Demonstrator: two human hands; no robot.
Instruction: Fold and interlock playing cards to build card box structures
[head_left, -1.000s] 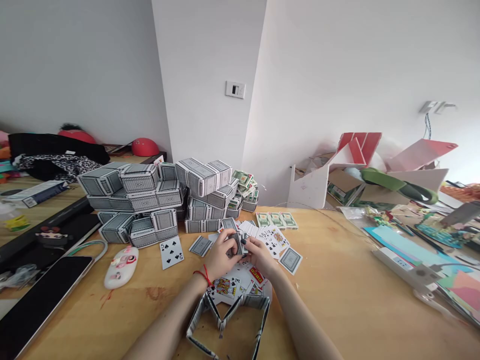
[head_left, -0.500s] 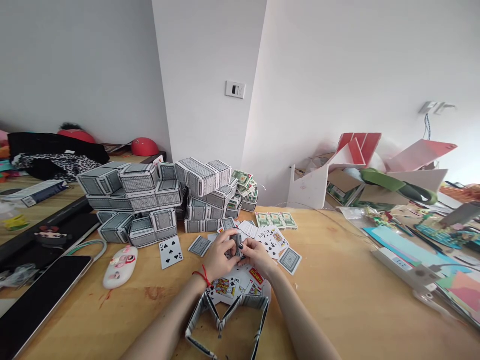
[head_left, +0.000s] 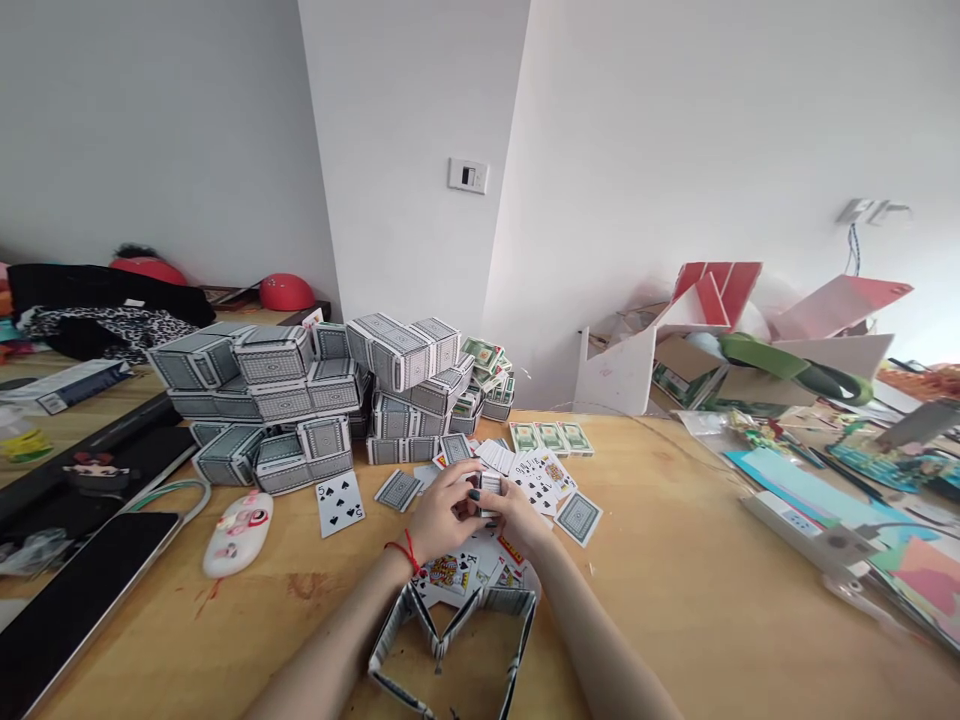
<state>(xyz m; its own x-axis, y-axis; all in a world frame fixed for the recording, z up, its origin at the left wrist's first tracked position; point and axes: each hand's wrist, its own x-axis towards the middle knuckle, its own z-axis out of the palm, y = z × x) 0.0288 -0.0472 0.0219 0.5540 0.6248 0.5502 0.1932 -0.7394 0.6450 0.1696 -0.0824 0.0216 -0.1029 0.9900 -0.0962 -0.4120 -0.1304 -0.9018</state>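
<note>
One heart-shaped card frame (head_left: 506, 600) lies between the forearms, its lower end cut off by the view. Two hands, both just beyond the frame. Left hand (head_left: 444, 515): fingers curled, grasping the left side of one small card piece (head_left: 491, 484). Right hand (head_left: 519, 512): gripping the same piece from the right, dark-nailed thumb across it. Piece is beyond the frame, above loose cards; partly hidden by fingers, so can't count its layers. One red cord (head_left: 406, 552) on the left wrist.

Between frame and hands: face-up cards (head_left: 448, 573), overlapping, no reliable count; one king readable. Beyond and left of frame: one five of spades (head_left: 340, 503), face up, by itself. Beyond and right: one face-down card (head_left: 578, 516). Farther past that: three green-patterned pieces (head_left: 551, 438), side by side in a row.

Far beyond the frame, slightly left: grey-backed card blocks (head_left: 285, 385), stacked in tiers, too overlapped to count. Green-backed blocks (head_left: 487, 360) sit at that stack's right end, also uncountable.

Left of frame: one white mouse (head_left: 238, 532), then one phone (head_left: 90, 580) farther out. Well right of frame: one white power strip (head_left: 787, 517).
</note>
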